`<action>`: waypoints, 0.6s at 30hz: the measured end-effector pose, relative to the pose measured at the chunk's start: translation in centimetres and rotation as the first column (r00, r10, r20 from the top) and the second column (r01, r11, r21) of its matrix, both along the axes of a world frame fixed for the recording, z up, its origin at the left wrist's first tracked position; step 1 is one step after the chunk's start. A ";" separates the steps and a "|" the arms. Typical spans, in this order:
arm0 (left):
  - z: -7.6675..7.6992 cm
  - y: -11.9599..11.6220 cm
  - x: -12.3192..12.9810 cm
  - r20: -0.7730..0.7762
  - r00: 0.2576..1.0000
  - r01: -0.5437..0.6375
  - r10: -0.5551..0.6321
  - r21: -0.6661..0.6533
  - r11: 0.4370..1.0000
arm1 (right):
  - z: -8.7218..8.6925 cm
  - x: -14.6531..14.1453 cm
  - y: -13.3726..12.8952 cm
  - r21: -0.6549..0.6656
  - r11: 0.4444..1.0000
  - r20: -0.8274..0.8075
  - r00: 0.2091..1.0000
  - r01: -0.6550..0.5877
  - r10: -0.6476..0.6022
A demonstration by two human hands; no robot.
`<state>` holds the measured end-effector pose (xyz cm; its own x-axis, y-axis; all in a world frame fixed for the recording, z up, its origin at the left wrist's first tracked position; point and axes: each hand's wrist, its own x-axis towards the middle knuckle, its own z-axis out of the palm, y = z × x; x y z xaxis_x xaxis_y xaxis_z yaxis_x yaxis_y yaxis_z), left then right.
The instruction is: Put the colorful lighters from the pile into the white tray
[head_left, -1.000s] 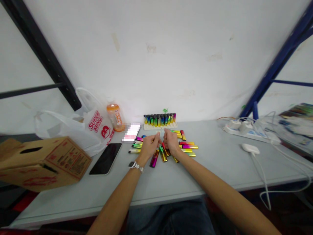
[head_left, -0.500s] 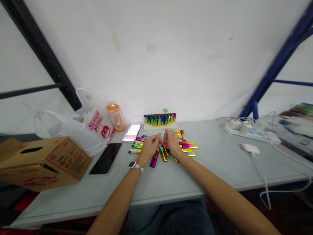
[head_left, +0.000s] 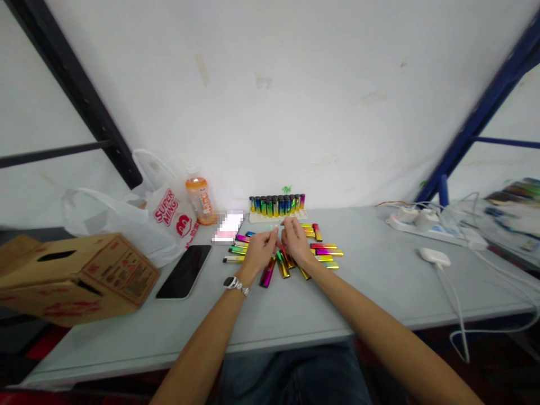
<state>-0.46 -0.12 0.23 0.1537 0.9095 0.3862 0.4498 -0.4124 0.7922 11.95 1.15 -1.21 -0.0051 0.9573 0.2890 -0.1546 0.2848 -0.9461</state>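
Observation:
My left hand (head_left: 259,251), with a metal watch (head_left: 232,283) on its wrist, is closed, thumb and fingers pinched together. Close beside it, my right hand (head_left: 296,244) has its fingers curled in. Whatever the two hands pinch between them is too small and hidden to name. Under and around the hands lie several shiny rainbow-coloured lighters, among them a purple lighter (head_left: 268,273), a green-gold lighter (head_left: 283,265) and a magenta-gold lighter (head_left: 329,252). Behind them, a white tray (head_left: 258,218) holds several upright lighters (head_left: 276,206) with black tops.
On the left are a cardboard box (head_left: 109,281), a white plastic bag (head_left: 109,216), an orange drink bottle (head_left: 199,199) and a black phone (head_left: 184,272). A blurred-out flat item (head_left: 229,226) lies near the tray. To the right sit a power strip (head_left: 434,229) and a white charger (head_left: 435,257) with cables.
The fingers of my right hand have shifted slightly upward and loosened a little. My left hand stays nearly in place. The whole view has moved slightly.

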 end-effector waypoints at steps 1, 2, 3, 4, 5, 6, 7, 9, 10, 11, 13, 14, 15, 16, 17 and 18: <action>0.0 0.0 0.0 -0.001 1.000 0.003 -0.003 0.003 1.000 | 0.0 0.0 0.0 0.025 0.999 -0.018 1.000 -0.023 0.023; 0.0 0.1 0.0 -0.001 1.000 0.006 -0.006 0.005 1.000 | 0.0 0.0 0.1 0.045 0.998 -0.027 0.999 -0.040 0.042; -0.1 0.1 0.0 -0.003 1.000 0.007 -0.007 0.006 1.000 | 0.0 0.2 0.2 0.060 0.997 -0.025 0.998 -0.051 0.053; -0.1 0.1 0.0 -0.008 1.000 0.008 -0.008 0.006 1.000 | 0.1 0.4 0.3 0.074 0.996 -0.005 0.998 -0.058 0.058; 0.0 0.1 -0.1 -0.014 1.000 0.008 -0.008 0.006 1.000 | 0.2 0.7 0.5 0.098 0.994 0.029 0.998 -0.049 0.047; 0.0 0.1 -0.1 -0.020 1.000 0.009 -0.009 0.004 1.000 | 0.3 1.1 0.7 0.135 0.991 0.079 0.997 -0.026 0.015; 0.0 0.1 -0.1 -0.022 1.000 0.009 -0.009 -0.001 1.000 | 0.5 1.5 1.0 0.181 0.983 0.137 0.990 0.009 -0.035; 0.0 0.1 -0.2 -0.022 1.000 0.007 -0.007 -0.016 1.000 | 1.0 2.3 1.8 0.269 0.959 0.253 0.955 0.083 -0.154; 0.0 0.1 -0.3 -0.022 1.000 0.003 -0.004 -0.024 1.000 | 1.3 2.7 2.3 0.292 0.951 0.305 0.932 0.103 -0.194; 0.0 0.1 -0.3 -0.023 1.000 0.000 0.000 -0.031 1.000 | 1.6 3.0 2.9 0.299 0.948 0.351 0.912 0.106 -0.213; 0.0 0.1 -0.4 -0.032 0.999 -0.012 0.011 -0.036 0.999 | 2.3 3.4 4.5 0.303 0.950 0.434 0.877 0.074 -0.207; 0.0 0.1 -0.5 -0.037 0.999 -0.017 0.015 -0.036 0.999 | 2.6 3.4 5.5 0.316 0.948 0.473 0.857 0.050 -0.203; 0.0 0.1 -0.5 -0.041 0.999 -0.021 0.019 -0.037 0.999 | 3.0 3.4 6.4 0.349 0.937 0.508 0.833 0.032 -0.218; -0.1 0.1 -0.6 -0.045 0.999 -0.023 0.022 -0.037 0.999 | 3.3 3.4 7.4 0.381 0.925 0.532 0.815 0.013 -0.230; -0.1 0.1 -0.6 -0.049 0.999 -0.024 0.022 -0.038 0.999 | 3.6 3.3 8.4 0.408 0.913 0.558 0.795 -0.014 -0.237; -0.1 0.2 -0.6 -0.051 0.998 -0.024 0.022 -0.041 0.999 | 3.9 3.2 9.2 0.428 0.903 0.591 0.769 -0.042 -0.244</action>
<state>-1.05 0.04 0.10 0.1507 0.9280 0.3407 0.4988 -0.3689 0.7843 15.12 10.38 2.71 -0.2288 0.7633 0.6042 0.4724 0.6297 -0.6166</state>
